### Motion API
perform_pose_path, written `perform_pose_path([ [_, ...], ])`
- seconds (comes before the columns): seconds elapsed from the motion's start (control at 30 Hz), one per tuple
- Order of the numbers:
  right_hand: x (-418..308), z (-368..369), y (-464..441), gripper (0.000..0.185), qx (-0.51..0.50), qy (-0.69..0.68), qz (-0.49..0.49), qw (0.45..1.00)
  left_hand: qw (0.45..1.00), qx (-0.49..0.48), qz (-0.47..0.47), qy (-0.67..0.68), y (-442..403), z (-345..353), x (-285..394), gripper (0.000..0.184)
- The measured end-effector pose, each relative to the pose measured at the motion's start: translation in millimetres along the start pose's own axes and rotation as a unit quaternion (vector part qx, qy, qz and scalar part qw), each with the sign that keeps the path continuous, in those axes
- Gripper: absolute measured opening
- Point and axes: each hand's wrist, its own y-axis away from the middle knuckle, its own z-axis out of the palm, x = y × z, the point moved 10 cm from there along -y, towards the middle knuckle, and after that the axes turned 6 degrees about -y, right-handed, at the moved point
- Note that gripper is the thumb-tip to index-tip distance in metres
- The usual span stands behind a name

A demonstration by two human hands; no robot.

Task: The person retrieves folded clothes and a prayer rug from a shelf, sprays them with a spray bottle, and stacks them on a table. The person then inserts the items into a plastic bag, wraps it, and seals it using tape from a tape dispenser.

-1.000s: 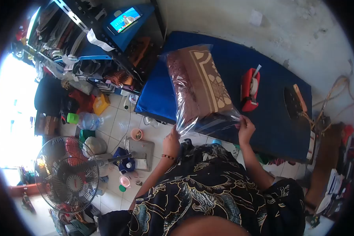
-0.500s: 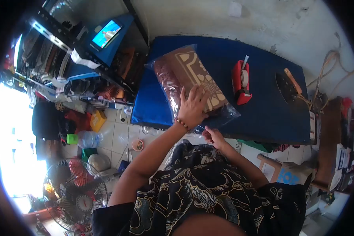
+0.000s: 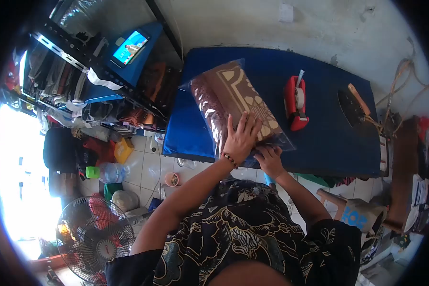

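Observation:
A folded brown patterned cloth (image 3: pixel 231 90) lies inside a clear plastic bag (image 3: pixel 285 139) on the blue-covered table. My left hand (image 3: pixel 240 140) rests on top of it with the fingers spread, pressing on the lower middle of the bundle. At the bag's near edge, my right hand (image 3: pixel 270 161) has its fingers curled over the loose plastic. The thumb side of that hand is partly hidden, close beside my left hand. To the right of the bundle stands a red tape dispenser (image 3: pixel 291 105) with a roll of tape in it.
The blue table (image 3: pixel 329 148) meets the wall at the back. A dark-bladed tool with a wooden handle (image 3: pixel 359 98) lies at its right. A lit phone (image 3: pixel 130 47) sits on the left shelf. On the floor are a fan (image 3: pixel 96 240) and a water bottle (image 3: pixel 110 171).
My right hand has moved up from below the table edge to the bag's near edge, its fingers now on the plastic. My left hand stays spread on the bundle. The view has shifted slightly.

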Motion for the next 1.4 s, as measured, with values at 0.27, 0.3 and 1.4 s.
perform_pose_path([
  [0.27,7.4,-14.5,-43.9,0.018,0.004,-0.124,-0.018,0.992,0.995,0.063,0.066,-0.032,23.0,-5.0,10.2,0.050],
  [0.3,7.6,-12.5,-46.6,0.019,-0.007,-0.132,-0.018,0.991,0.994,0.074,0.078,-0.027,27.8,-5.0,11.1,0.050],
  [1.4,333.9,-11.0,66.9,0.014,0.366,-0.564,0.577,0.463,0.987,0.034,0.095,0.127,52.3,1.8,14.4,0.012],
])
